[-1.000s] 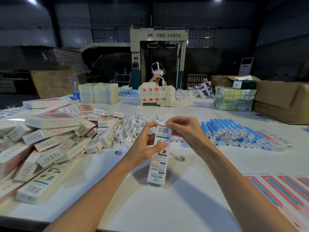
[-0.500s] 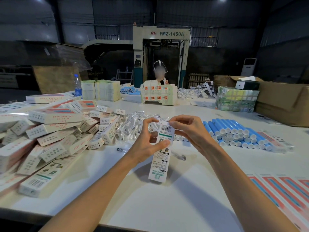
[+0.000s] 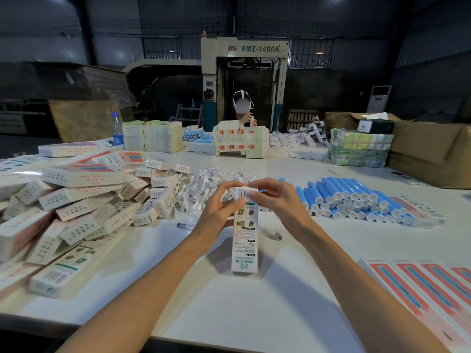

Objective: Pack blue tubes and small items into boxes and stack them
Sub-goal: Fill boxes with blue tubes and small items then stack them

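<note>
The box (image 3: 244,240) is held upright at mid-desk (image 3: 254,314) — the left hand (image 3: 218,211) has its grip round the upper side, and the right hand (image 3: 276,200) pinches the top flap. Press that flap in squarely while the left steadies the box; blue tubes (image 3: 356,200) lie at 3 o'clock.

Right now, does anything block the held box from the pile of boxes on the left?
The left hand and right hand hold the box. Toward the pile, only one small dark item lies on the table, low enough to pass over.
</note>
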Demonstrator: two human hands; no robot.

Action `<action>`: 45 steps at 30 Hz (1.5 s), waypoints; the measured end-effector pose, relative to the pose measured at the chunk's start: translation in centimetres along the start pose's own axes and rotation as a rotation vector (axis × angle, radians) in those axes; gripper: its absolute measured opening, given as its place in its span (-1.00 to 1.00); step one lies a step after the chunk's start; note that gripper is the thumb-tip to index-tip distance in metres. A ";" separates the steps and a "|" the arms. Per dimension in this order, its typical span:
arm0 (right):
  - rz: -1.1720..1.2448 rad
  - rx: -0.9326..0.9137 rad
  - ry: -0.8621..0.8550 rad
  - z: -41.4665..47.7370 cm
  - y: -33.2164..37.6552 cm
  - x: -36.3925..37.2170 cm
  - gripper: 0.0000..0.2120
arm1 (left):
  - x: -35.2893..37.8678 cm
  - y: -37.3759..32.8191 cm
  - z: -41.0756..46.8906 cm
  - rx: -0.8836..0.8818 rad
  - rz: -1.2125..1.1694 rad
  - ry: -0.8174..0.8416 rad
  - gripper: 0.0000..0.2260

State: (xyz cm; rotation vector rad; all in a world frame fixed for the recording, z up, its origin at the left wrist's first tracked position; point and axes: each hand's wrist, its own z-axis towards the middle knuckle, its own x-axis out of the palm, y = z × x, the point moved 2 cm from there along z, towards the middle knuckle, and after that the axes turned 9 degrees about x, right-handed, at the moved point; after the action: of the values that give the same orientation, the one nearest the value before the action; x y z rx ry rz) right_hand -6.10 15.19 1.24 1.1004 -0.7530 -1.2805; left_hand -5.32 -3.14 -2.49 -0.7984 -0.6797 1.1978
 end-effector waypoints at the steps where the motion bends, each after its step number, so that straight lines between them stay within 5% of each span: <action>1: 0.002 -0.008 -0.001 -0.1 0.0 0.1 -0.83 | -0.1 -0.1 0.1 0.000 -0.002 -0.050 -0.65; 6: 0.013 0.018 -0.034 -0.2 -0.5 0.9 -0.86 | -0.4 -0.1 0.1 0.018 0.035 -0.165 -0.86; 14: 0.052 0.082 -0.078 0.1 -1.1 1.2 -0.85 | -0.2 -0.1 0.0 0.010 0.030 -0.147 -0.86; 22: 0.166 0.412 0.160 -1.7 0.2 1.2 -0.59 | 1.6 -1.6 0.3 -0.112 -0.121 -0.195 -0.89; 25: 0.136 0.409 0.246 -3.9 0.8 0.5 -0.55 | 2.6 -2.4 1.1 -0.140 -0.316 -0.246 -0.84; 29: 0.192 0.329 0.165 -7.4 1.9 -1.8 -0.53 | 5.9 -3.0 1.1 -0.138 -0.572 -0.234 -0.78; 31: 0.147 0.297 0.040 -9.1 2.4 -3.5 -0.61 | 8.0 -3.0 1.1 -0.096 -0.481 -0.186 -0.84; 34: -0.062 0.230 -0.213 -11.6 3.4 -7.2 -0.71 | 10.8 -2.4 0.5 -0.078 -0.218 -0.095 -0.82; 39: -0.909 0.199 -0.491 -16.0 5.0 -15.8 -0.79 | 13.7 0.4 -1.4 -0.138 0.069 0.157 -0.75; 45: -1.492 0.584 -0.629 -21.8 3.3 -23.6 -0.67 | 13.7 1.8 -2.0 0.007 0.323 0.276 -0.73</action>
State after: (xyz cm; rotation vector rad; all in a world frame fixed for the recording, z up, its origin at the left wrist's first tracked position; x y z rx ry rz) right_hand 10.86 42.60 0.09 1.8747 -0.7456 -2.8714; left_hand -1.37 10.12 -4.53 -1.0729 -0.3268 1.3445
